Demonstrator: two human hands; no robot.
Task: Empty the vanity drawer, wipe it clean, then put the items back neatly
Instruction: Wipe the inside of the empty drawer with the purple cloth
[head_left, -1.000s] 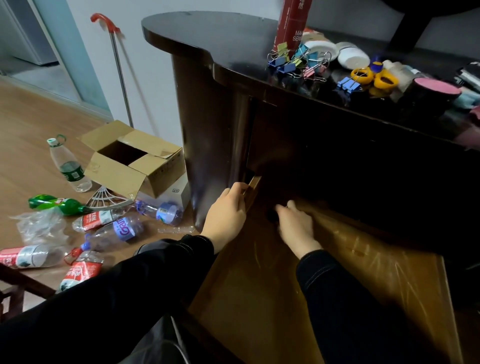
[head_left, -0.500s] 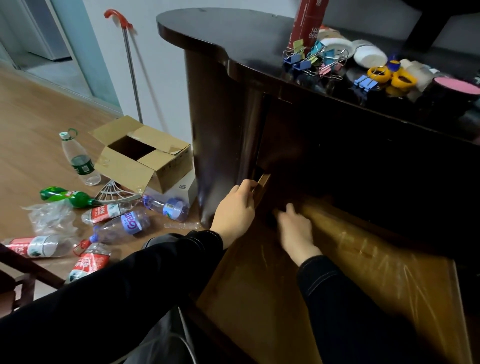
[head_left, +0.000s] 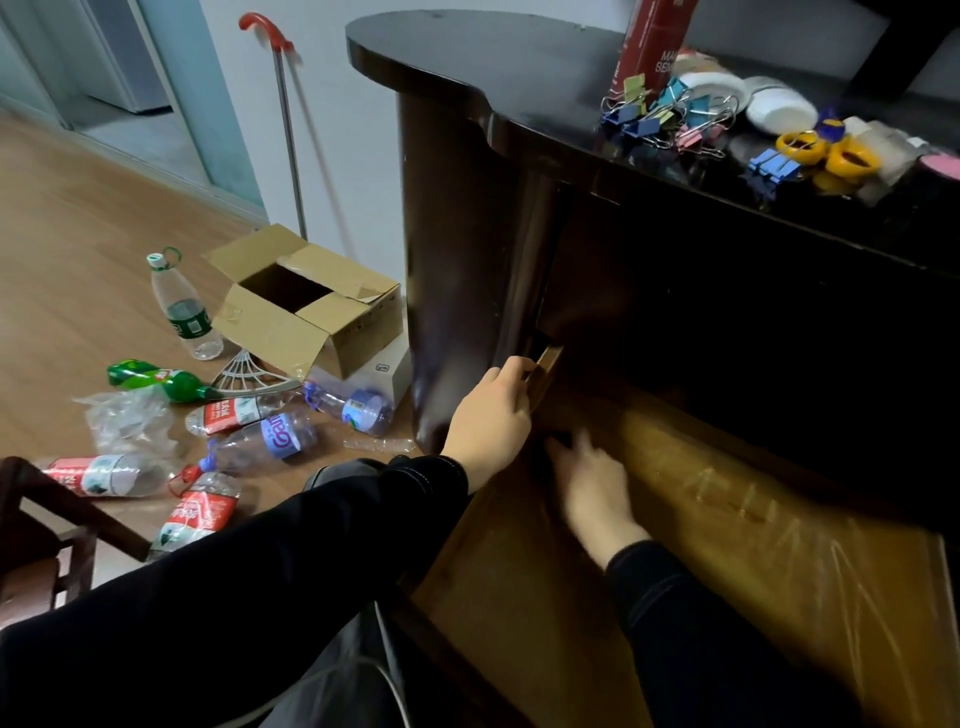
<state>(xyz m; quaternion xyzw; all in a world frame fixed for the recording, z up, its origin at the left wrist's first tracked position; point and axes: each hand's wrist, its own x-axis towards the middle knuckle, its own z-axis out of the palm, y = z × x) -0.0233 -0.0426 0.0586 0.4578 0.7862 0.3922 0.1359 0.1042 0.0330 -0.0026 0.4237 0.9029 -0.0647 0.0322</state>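
While L hand (head_left: 491, 415) grips drawer (head_left: 779, 582) edge, R hand (head_left: 597, 493) inside is blurred, grip unclear.

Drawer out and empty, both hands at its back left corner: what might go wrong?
The left hand grips the drawer wall beside the vanity frame: fingers could get pinched if it slides in. Binder clips sit near the vanity top's edge above; a bump might drop them in.

I see black sleeves (head_left: 260, 571), with pale stitching on the left cuff (head_left: 441, 470). The left hand (head_left: 488, 415) and right hand (head_left: 592, 483) are bare.
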